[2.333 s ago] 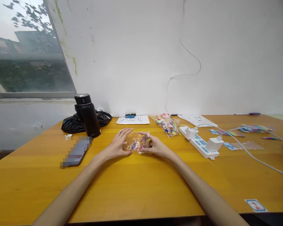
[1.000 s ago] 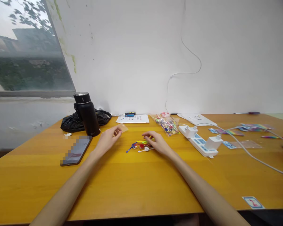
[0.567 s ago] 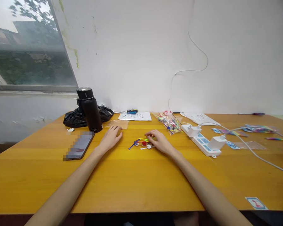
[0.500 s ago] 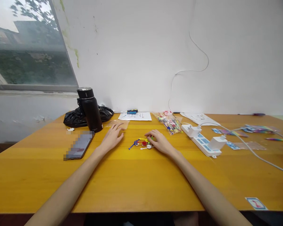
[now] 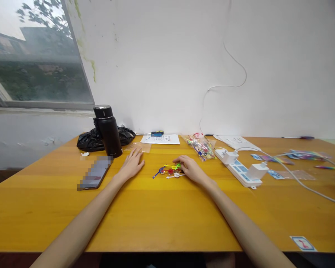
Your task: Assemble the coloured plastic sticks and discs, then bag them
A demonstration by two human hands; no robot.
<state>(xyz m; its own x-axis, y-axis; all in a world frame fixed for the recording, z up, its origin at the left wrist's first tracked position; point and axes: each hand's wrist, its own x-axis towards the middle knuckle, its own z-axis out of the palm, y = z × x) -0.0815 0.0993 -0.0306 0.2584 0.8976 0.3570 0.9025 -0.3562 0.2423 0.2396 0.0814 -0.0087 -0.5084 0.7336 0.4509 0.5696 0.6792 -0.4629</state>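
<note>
My left hand (image 5: 132, 165) lies open on the wooden table, palm down with fingers stretched, near a flat clear plastic bag (image 5: 142, 147). My right hand (image 5: 192, 169) is curled at the right side of a small group of plastic pieces, its thumb and fingers around a green plastic piece (image 5: 178, 166). Beside it lie a blue piece (image 5: 157, 172), a red piece (image 5: 170, 172) and a white piece (image 5: 176, 175), thin sticks with round parts. A yellow piece (image 5: 169, 166) lies behind them. My curled fingers partly hide the green piece.
A bag of colourful pieces (image 5: 202, 147) and a power strip (image 5: 240, 169) with chargers stand right. A phone (image 5: 97, 173), black bottle (image 5: 109, 134) and black plastic bag (image 5: 86, 140) are left. Screwdriver (image 5: 157, 133) and paper sheets (image 5: 167, 139) lie along the wall. A white cable (image 5: 301, 182) crosses the right side.
My left hand has settled flatter, its fingers closer together. My right fingers have closed in around the green piece. The other pieces lie nearly as before; the view has shifted slightly.
</note>
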